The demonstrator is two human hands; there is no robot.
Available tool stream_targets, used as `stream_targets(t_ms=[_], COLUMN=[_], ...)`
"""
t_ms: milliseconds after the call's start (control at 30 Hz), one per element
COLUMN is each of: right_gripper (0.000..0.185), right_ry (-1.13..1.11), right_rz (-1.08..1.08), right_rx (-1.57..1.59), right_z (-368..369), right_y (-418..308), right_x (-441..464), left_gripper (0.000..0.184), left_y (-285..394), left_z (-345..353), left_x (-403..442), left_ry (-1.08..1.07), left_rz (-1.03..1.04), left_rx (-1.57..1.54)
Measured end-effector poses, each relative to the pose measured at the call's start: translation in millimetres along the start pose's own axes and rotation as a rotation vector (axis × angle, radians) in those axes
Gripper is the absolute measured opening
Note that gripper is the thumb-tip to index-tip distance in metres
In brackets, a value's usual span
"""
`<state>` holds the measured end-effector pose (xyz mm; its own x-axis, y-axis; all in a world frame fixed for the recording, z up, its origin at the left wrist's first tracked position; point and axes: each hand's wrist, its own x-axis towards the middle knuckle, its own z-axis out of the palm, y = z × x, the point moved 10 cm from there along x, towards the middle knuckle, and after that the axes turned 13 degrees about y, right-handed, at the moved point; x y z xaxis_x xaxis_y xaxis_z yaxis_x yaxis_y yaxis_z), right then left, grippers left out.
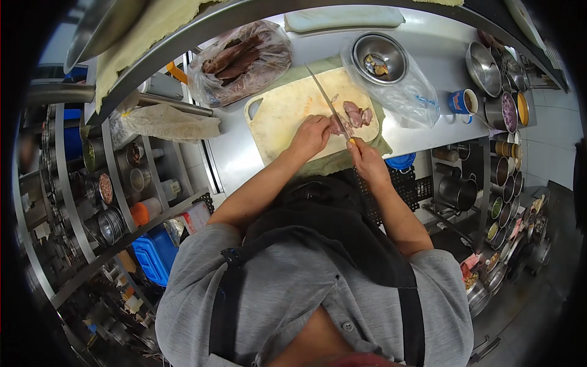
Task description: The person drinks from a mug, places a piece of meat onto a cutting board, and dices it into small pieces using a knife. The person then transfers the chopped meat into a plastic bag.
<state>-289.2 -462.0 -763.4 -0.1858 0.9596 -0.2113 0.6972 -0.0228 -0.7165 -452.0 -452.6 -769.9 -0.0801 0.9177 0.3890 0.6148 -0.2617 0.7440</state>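
My right hand (369, 161) is wrapped round the handle of a long kitchen knife (324, 92), its blade pointing away over the cutting board (275, 125). Left of the blade, my left hand (312, 136) has its fingers curled and pressed on a piece of raw meat (336, 127). More cut pieces of raw meat (356, 115) lie on the board just right of the knife. A green cloth (380, 131) is spread under the board. The fingertips of my left hand are partly hidden.
A clear bag of dark meat (238, 58) sits behind the board's left corner. At the back right, a steel bowl (391, 46) with small brownish pieces stands on a plastic bag (409, 98). A blue cup (461, 102) and steel pans (483, 67) line the right side.
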Motion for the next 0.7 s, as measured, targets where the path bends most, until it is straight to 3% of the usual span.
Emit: stream_targets(t_ms=[300,367,467,700], right_gripper=[0.034,0.034,0.033,0.033], right_ry=[0.037,0.025,0.143,0.141], right_rz=[-0.055,-0.003,-0.103,-0.124], right_rx=[-0.032,-0.082,0.026,0.028], right_z=[10.1,24.0,31.0,15.9], right_y=[-3.2,1.2,4.9,-0.9], right_x=[-2.2,11.0,16.1,10.4], left_gripper=[0.011,0.004,0.008,0.008], left_y=[0.4,-2.2,1.3,-5.4], left_z=[4.3,6.6,2.0,0.1], left_x=[4.9,3.3,5.1,-1.2], left_ry=[0.004,-0.009,-0.009,0.017], left_rz=[0.043,0.025,0.042,-0.013], left_rx=[0.014,0.042,-0.025,-0.006])
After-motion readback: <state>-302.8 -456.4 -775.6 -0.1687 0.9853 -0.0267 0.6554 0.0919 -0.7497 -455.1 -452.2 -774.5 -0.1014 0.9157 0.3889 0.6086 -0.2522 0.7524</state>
